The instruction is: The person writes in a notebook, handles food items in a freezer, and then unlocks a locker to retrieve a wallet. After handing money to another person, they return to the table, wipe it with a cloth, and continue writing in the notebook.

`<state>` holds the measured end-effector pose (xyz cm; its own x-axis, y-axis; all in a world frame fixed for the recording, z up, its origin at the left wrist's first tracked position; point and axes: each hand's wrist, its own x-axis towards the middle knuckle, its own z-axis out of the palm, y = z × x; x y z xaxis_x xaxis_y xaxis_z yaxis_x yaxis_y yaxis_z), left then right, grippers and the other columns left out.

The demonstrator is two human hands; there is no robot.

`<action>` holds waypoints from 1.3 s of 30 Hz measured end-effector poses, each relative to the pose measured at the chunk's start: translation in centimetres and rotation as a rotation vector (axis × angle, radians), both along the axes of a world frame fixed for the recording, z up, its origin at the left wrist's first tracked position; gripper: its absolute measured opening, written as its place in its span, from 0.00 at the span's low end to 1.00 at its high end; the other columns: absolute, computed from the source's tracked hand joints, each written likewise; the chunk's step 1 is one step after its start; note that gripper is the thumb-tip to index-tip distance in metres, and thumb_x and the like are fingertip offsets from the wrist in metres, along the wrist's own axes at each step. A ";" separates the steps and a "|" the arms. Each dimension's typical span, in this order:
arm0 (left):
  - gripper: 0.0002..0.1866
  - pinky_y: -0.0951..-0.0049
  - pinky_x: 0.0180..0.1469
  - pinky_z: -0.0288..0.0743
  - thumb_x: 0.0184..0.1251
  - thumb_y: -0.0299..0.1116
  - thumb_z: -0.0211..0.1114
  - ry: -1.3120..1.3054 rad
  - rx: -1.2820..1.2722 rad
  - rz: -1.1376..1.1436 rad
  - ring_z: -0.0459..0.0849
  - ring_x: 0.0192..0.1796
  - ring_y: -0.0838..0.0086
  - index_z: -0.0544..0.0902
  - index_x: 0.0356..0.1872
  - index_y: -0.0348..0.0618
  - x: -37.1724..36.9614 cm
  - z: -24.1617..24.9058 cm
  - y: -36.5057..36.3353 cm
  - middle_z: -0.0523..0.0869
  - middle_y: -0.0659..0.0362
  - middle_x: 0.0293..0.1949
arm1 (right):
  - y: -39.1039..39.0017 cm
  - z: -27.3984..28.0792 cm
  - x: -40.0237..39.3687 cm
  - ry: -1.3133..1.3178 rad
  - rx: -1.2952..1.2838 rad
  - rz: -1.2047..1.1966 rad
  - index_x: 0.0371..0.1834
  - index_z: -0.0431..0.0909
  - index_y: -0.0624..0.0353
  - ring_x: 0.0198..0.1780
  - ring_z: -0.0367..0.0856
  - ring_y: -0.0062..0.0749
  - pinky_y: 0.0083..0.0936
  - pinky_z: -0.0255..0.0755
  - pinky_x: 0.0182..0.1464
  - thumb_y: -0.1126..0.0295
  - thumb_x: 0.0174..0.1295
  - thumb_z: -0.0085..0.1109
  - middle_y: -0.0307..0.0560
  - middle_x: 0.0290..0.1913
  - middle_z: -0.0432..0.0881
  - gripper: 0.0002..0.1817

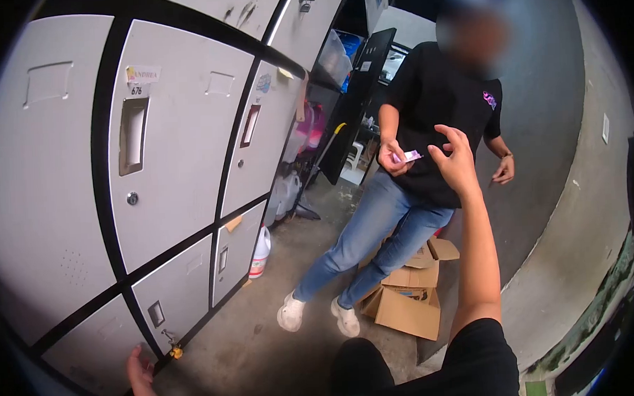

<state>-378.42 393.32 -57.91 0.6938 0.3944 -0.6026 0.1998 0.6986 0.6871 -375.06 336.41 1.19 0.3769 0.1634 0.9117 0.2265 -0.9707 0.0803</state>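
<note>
My right hand (458, 162) is stretched forward, thumb and fingers apart, with nothing between them. Just left of it, apart from my fingertips, another person's hand (394, 159) holds a small pink and white packet (412, 155), whose exact kind I cannot make out. Down at the lower left, my left hand (140, 368) hangs in front of a lower grey locker door (101, 347), its fingers loosely extended and holding nothing. Close to that hand, a yellow key charm (176, 353) dangles from a lock on the neighbouring locker.
Grey lockers (180, 133) line the left side. The other person (437, 115) stands facing me, in front of opened cardboard boxes (408, 311). A white bottle (261, 253) stands on the floor beside the lockers. A grey wall (540, 117) bounds the right.
</note>
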 end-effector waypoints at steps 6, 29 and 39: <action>0.25 0.66 0.44 0.62 0.51 0.46 0.66 -0.032 -0.014 -0.019 0.67 0.48 0.69 0.74 0.52 0.54 0.3 0.7 -0.1 0.71 0.64 0.50 | 8.0 -4.4 -0.2 0.176 -0.183 0.267 0.45 0.75 0.59 0.50 0.72 0.46 0.33 0.69 0.51 0.73 0.50 0.61 0.53 0.48 0.72 0.17; 0.22 0.68 0.45 0.69 0.52 0.40 0.68 -0.158 -0.046 0.033 0.71 0.43 0.70 0.76 0.49 0.48 -2.9 3.3 -1.8 0.76 0.62 0.46 | 39.6 -50.3 7.2 1.553 -0.211 0.533 0.34 0.81 0.62 0.39 0.81 0.46 0.38 0.72 0.44 0.53 0.53 0.57 0.55 0.37 0.81 0.21; 0.22 0.68 0.34 0.68 0.50 0.40 0.69 -0.004 0.016 0.066 0.69 0.41 0.71 0.74 0.46 0.46 -1.8 6.9 -2.3 0.75 0.63 0.42 | 41.9 -53.1 5.9 1.210 -0.162 0.312 0.28 0.82 0.57 0.37 0.83 0.44 0.38 0.76 0.39 0.61 0.53 0.54 0.52 0.30 0.83 0.12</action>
